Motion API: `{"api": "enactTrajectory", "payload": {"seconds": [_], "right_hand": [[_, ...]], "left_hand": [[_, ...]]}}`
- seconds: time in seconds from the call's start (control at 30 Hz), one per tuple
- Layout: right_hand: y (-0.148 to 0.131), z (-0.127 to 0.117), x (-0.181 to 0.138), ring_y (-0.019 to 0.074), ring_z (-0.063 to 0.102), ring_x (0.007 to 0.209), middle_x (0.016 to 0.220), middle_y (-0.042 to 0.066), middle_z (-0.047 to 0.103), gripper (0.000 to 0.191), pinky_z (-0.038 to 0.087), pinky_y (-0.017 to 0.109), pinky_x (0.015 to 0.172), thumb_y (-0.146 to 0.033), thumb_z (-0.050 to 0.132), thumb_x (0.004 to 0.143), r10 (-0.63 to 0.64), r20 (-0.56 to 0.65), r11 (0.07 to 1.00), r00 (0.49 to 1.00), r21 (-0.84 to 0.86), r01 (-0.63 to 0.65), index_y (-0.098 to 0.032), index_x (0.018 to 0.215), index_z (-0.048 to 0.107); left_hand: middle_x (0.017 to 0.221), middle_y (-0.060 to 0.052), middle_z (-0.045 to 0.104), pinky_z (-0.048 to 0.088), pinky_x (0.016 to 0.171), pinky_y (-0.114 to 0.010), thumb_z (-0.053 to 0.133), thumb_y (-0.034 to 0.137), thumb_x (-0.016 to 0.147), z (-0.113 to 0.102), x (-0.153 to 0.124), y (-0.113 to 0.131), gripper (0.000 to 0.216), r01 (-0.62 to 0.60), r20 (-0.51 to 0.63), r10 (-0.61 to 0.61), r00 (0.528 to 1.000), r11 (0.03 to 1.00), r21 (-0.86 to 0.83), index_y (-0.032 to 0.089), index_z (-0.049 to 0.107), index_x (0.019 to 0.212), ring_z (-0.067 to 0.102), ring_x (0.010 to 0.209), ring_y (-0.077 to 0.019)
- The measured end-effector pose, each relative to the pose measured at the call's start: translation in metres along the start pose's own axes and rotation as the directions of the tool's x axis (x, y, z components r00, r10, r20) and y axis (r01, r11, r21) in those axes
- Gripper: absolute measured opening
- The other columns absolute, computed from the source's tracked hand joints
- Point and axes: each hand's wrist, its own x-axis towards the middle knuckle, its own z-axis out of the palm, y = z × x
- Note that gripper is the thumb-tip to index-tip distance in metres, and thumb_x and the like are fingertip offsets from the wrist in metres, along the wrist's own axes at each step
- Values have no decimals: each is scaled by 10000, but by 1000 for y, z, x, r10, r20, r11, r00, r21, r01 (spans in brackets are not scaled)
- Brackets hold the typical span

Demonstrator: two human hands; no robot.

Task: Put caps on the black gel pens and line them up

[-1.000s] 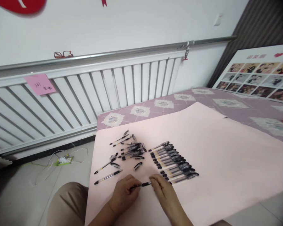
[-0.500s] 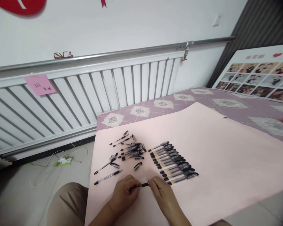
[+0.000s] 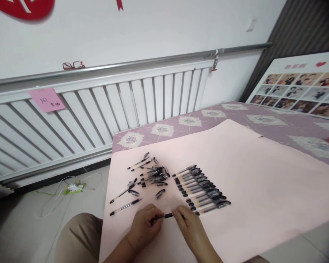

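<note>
A scatter of loose pens and caps (image 3: 149,176) lies on the pink sheet (image 3: 263,182). Nearer the person, the left hand (image 3: 144,226) is pinched on one end of a black pen (image 3: 164,216), held level just above the sheet. The right hand (image 3: 190,228) grips its other end. Just beyond lies a neat row of capped pens (image 3: 201,190).

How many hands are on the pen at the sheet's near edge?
2. The left hand holds the pen at its left part; the right hand holds its right end. No others visible.
</note>
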Motion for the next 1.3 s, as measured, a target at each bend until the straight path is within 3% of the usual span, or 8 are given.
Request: {"api": "enactTrajectory", "payload": {"seconds": [0.17,0.47,0.67,1.0,1.2,1.3], "right_hand": [[1,-3,-1,155,560,739,780,11,594,178,415,246,671,-350,441,860,-11,16,994,1000,105,9,-212,828,550],[-1,1,0,144,510,605,611,-15,504,324,383,251,575,-376,401,873,-8,-17,1000,1000,10,8,-207,603,462],[-6,-6,0,155,561,729,756,13,598,197,428,246,669,-336,429,862,-5,13,990,1000,142,3,-208,794,563],[-2,0,0,144,521,620,623,-12,527,279,396,244,584,-334,439,856,-27,-29,1000,999,13,28,-208,610,485],[-1,-2,-1,148,549,694,721,3,583,145,423,242,640,-292,471,837,-24,-9,995,1000,100,25,-209,758,561],[-3,-3,-2,150,544,671,690,-1,573,172,421,244,620,-289,465,833,-18,-6,995,1000,97,19,-209,708,552]], "left_hand": [[718,5,603,427,619,-200,536,98,695,0,-1,0,186,7,-1,-7,1000,1000,4,214,639,797,564,651,-110],[720,5,605,425,617,-199,540,109,696,-1,0,2,172,0,6,0,1000,1000,7,214,638,790,564,658,-111],[720,3,607,435,621,-206,539,117,698,0,0,1,171,3,-8,-3,1000,1000,-4,214,640,796,569,653,-115],[719,6,602,424,619,-203,536,94,684,-2,-1,4,179,-1,16,1,1000,1000,3,212,634,775,558,655,-113],[717,7,602,423,618,-204,533,102,689,-1,0,3,172,7,-5,-7,1000,1000,6,209,633,778,561,654,-113],[715,7,604,426,620,-204,532,107,689,-1,0,4,170,0,-5,0,1000,1000,3,211,635,774,560,650,-114]]}}
